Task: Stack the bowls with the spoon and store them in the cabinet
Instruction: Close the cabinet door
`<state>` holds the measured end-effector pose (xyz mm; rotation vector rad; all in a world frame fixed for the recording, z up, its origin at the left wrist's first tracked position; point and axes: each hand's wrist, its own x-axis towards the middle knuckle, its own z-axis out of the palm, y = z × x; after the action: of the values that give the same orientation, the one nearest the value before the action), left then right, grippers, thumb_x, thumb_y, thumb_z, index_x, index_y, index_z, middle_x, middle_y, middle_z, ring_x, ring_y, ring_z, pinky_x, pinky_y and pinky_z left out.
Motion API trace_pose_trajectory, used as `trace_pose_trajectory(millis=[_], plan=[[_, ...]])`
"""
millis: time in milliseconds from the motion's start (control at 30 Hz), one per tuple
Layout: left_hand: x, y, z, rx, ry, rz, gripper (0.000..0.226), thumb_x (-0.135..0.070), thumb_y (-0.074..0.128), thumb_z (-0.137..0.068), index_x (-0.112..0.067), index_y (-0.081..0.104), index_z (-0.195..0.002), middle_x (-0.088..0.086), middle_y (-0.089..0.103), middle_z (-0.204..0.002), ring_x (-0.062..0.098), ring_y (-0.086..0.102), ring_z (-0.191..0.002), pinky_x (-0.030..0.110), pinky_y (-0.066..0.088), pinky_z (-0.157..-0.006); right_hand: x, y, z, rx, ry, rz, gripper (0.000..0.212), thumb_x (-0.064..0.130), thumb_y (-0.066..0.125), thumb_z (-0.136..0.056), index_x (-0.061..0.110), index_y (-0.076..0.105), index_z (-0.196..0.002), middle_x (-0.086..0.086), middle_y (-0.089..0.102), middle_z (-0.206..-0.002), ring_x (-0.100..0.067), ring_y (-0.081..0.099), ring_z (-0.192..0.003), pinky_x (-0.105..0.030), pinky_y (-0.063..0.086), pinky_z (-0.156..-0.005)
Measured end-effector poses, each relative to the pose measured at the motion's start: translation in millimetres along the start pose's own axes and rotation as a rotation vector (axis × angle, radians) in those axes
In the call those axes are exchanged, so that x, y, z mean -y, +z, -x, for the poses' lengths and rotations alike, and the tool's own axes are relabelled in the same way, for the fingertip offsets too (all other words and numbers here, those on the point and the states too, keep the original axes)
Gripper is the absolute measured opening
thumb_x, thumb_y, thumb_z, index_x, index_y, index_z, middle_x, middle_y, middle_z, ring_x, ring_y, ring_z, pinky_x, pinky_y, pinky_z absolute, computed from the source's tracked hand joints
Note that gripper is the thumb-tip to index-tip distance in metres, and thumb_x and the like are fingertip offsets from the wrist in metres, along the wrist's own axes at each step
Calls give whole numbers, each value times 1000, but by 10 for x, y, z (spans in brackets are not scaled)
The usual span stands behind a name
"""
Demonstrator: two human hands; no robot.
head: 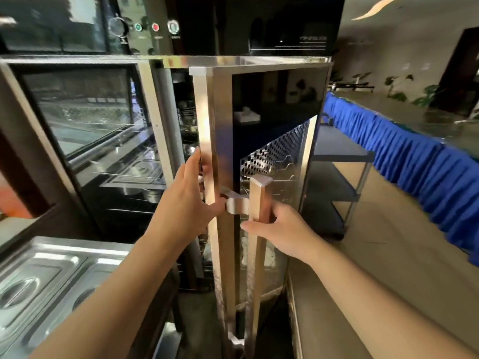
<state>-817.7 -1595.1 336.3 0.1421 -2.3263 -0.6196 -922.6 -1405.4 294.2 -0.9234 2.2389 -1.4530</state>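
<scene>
A tall steel cabinet (160,104) with dark glass doors stands in front of me. Its right door (274,104) is swung partly open, edge-on to me. My right hand (280,231) is wrapped around the door's long vertical handle (256,255). My left hand (191,198) presses flat against the door's metal edge (207,130), fingers around it. Through the gap I see stacked metal bowls (186,115) on wire shelves inside. No spoon is visible.
A steel counter with recessed pan lids (51,275) lies at lower left. A dark shelf trolley (342,161) stands right of the cabinet. Beyond it runs a table with a blue pleated skirt (414,161). Tiled floor (388,255) spreads at lower right.
</scene>
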Motion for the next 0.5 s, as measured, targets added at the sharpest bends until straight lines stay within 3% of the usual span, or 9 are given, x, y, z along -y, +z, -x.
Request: trace_pose_trajectory(millis=[167,333,500], plan=[[409,-73,-196,-16,-45,-34,65,-32,76,-77,-37,37,-129,-7,53,-128,12,65,-96,36,60,-75,40,344,-479,65,-29,-16,26,43,75,-81,19,67,-86,5,64,-81,-19,66,-88,-45,52,-92],[940,-90,-440,-14,-108,-104,84,-29,73,-84,-24,24,-152,-1,48,-146,20,64,-111,42,59,-83,103,698,-970,77,-61,-7,24,40,74,-82,18,67,-83,9,62,-70,-11,63,-74,-37,52,-79],[1525,-122,-757,-34,-64,-149,78,-31,68,-87,-21,26,-152,2,49,-143,18,66,-100,42,60,-78,184,1073,-1537,24,-22,20,13,30,76,-82,22,68,-75,6,63,-68,-17,64,-74,-42,53,-82]])
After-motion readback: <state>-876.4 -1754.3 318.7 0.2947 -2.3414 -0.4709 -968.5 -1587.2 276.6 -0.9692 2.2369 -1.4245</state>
